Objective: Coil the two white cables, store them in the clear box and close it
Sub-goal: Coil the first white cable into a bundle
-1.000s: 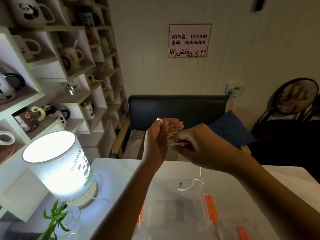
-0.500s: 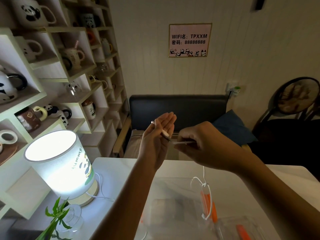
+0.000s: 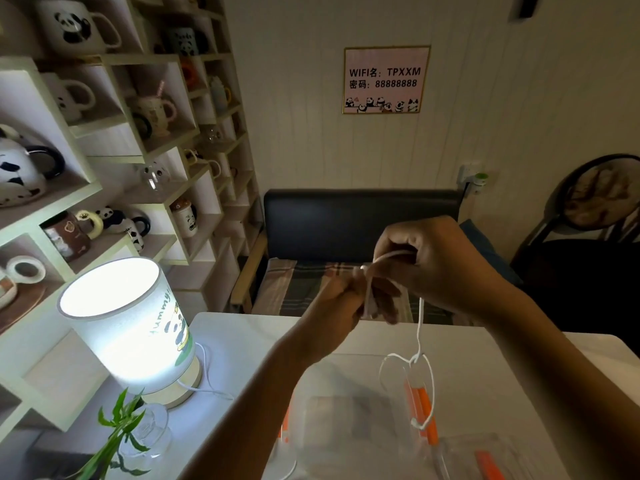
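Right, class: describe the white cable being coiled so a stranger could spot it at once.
Start at the white table beside the glowing lamp. Above it, the left hand and right hand meet. The white cable dangles from them, ending in a loose loop over the clear box, unlike the lamp's cord lying flat.

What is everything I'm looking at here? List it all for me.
cable: one in view, white, held up in both hands, its tail hanging in a loop over the box
box: one, clear with orange clips, on the table under the hands
lid: one, clear with an orange clip, right of the box
table: one, white
lamp: one, white, lit, on the table's left
plant: one, green, in a glass vase before the lamp
mugs: many, mostly panda-patterned, on the left shelves
sign: one, pink, on the wall
sofa: one, dark, behind the table
left hand: grips the coiled cable
right hand: grips the cable
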